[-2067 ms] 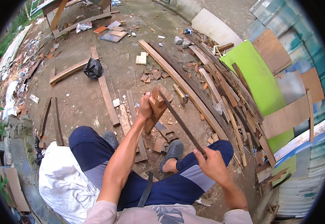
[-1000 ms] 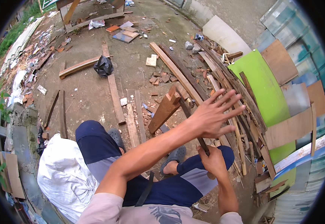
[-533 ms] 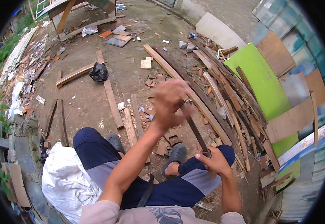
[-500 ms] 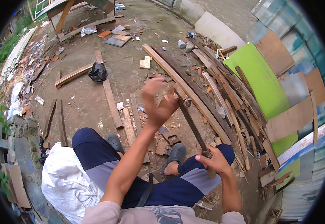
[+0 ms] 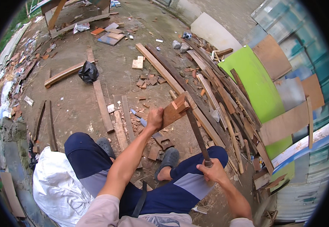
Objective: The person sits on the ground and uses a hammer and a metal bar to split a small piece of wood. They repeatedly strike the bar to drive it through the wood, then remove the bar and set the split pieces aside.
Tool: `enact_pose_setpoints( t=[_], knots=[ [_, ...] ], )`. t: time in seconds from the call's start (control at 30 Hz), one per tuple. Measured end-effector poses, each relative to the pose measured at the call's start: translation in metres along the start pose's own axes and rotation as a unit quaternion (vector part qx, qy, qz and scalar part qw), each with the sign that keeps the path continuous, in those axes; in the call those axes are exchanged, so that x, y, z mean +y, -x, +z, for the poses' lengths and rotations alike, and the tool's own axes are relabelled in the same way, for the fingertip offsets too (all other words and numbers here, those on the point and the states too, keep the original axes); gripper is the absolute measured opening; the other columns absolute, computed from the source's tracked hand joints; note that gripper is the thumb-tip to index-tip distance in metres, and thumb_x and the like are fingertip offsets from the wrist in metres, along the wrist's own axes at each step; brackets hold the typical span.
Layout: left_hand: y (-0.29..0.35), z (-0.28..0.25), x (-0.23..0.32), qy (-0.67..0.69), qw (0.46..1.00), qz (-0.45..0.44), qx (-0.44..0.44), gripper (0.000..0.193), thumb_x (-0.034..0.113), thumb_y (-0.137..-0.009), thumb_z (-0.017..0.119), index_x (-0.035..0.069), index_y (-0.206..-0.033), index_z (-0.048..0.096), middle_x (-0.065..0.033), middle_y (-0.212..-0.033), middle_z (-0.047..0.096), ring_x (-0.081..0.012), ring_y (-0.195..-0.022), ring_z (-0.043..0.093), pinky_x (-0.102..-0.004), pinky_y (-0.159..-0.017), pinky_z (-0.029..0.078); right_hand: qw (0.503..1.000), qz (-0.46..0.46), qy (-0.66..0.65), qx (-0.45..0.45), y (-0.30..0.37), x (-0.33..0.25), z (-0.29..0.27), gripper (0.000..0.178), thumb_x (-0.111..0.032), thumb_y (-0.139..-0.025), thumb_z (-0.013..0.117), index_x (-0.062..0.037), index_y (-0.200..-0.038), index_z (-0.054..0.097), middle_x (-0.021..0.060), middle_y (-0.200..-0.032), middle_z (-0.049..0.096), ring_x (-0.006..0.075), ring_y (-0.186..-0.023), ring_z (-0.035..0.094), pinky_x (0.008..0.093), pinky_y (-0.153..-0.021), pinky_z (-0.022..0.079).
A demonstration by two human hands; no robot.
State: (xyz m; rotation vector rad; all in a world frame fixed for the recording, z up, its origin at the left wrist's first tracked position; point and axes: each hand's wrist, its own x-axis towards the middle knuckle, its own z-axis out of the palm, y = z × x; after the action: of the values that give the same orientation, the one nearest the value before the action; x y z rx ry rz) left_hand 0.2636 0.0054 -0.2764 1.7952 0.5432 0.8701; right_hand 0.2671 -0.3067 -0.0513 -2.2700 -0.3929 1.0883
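Note:
My left hand (image 5: 156,119) grips the near end of a brown wooden block (image 5: 169,115), raised above the ground. The block's far end has a notch cut into it. In my right hand (image 5: 213,171), over my right knee, is the wooden handle of a long, flat, dark file (image 5: 196,132). Its far end meets the notched end of the block; whether it touches the wood is hard to tell. On the ground below my left hand lie a handsaw with a blue blade (image 5: 143,122) and a dark wood piece with cut-outs (image 5: 163,141).
Long timbers (image 5: 164,72) stretch across the ground at the right, beside a heap of wood strips. A bright green panel (image 5: 247,83) leans there. Near the left stand a black plastic bag (image 5: 88,72) and a white sack (image 5: 54,181). Brick bits (image 5: 149,80) lie ahead.
My left hand, blurred and open-fingered before, is now closed round the block, which shows more fully with its notched end. The view has shifted slightly; the file stays in my right hand.

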Motion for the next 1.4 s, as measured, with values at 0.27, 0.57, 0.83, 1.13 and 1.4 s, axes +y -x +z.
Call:
enact_pose_setpoints(
  t=[0.27,0.57,0.83,1.13,1.4],
  knots=[
    [-0.008,0.002,-0.003,-0.01,1.0,-0.016,-0.007,0.089,0.069,-0.101,0.019,-0.006,-0.071,0.056,-0.0338,-0.072,0.054,-0.0559,-0.074,0.054,-0.0571,-0.064,0.04,0.996,-0.039,0.032,0.07,0.002,-0.009,0.003,0.021,-0.016,-0.09,0.069,-0.0022,-0.077,0.059,0.001,-0.056,0.055,0.0101,-0.047,0.052,0.031,-0.046,0.042],
    [-0.015,-0.001,-0.004,0.002,0.998,-0.042,0.036,0.091,0.071,-0.1,0.019,-0.007,-0.077,0.059,-0.035,-0.075,0.056,-0.0546,-0.078,0.058,-0.0551,-0.067,0.042,0.994,-0.047,0.083,0.061,-0.009,-0.032,-0.014,0.022,-0.019,-0.09,0.07,0.0008,-0.084,0.064,0.002,-0.059,0.057,0.0115,-0.047,0.054,0.03,-0.044,0.043],
    [0.001,-0.003,0.002,0.011,0.994,-0.071,0.085,0.082,0.062,-0.103,0.019,-0.005,-0.071,0.053,-0.0331,-0.07,0.052,-0.0522,-0.069,0.053,-0.0551,-0.066,0.04,0.988,-0.004,-0.152,-0.035,0.018,-0.02,0.028,0.033,-0.025,-0.093,0.075,-0.006,-0.076,0.055,-0.0012,-0.058,0.05,0.0092,-0.046,0.047,0.0275,-0.042,0.039],
    [0.003,-0.006,0.014,0.027,0.996,-0.084,0.035,0.076,0.057,-0.104,0.023,-0.006,-0.068,0.047,-0.0316,-0.065,0.044,-0.0476,-0.062,0.045,-0.0541,-0.062,0.036,0.946,0.013,-0.32,-0.048,0.028,-0.019,0.075,0.031,-0.021,-0.093,0.075,-0.0078,-0.076,0.053,-0.0015,-0.058,0.049,0.0078,-0.046,0.044,0.0264,-0.042,0.037],
    [0.013,0.002,0.009,-0.012,0.999,-0.022,0.028,0.073,0.052,-0.104,0.027,-0.006,-0.071,0.056,-0.0343,-0.071,0.053,-0.053,-0.069,0.055,-0.0568,-0.065,0.04,0.982,0.037,-0.164,-0.088,0.083,-0.044,-0.028,0.032,-0.03,-0.094,0.074,-0.0055,-0.087,0.056,-0.0007,-0.062,0.052,0.009,-0.047,0.049,0.0273,-0.044,0.039]
  ],
)
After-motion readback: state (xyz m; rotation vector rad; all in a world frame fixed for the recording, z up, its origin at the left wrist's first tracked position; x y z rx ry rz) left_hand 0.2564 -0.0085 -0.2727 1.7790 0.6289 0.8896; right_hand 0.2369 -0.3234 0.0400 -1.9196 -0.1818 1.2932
